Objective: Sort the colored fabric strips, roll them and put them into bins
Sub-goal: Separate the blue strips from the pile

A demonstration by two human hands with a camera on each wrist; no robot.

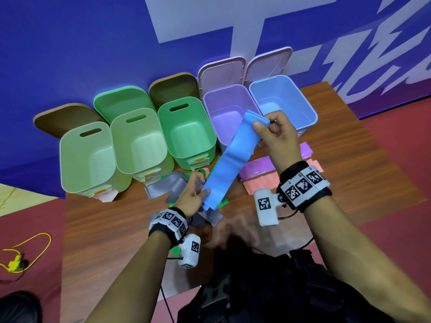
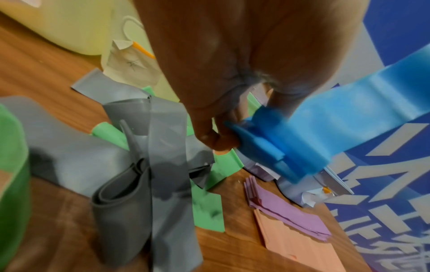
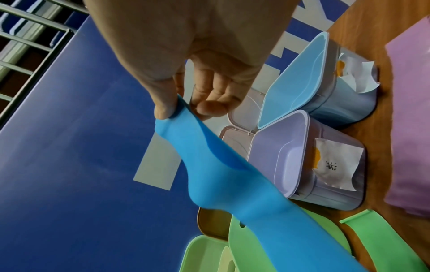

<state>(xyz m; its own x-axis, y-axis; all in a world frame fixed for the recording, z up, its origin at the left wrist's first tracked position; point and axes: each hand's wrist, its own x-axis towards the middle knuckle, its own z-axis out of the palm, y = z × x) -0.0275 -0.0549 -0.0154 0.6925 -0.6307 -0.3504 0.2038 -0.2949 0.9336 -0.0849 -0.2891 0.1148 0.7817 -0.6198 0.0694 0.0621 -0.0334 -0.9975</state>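
Both hands' fingers pinch the blue strip; bin labels' handwriting is unreadable.

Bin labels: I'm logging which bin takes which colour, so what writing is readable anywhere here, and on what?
Nothing reads clearly.
Paper label on the purple bin: handwritten marks, too blurred to quote.
Paper slip on the yellow-green bin: one handwritten mark, illegible.
Wall banner: large white glyphs, cropped, unreadable.
Wristband tags: code squares; tiny print unreadable.
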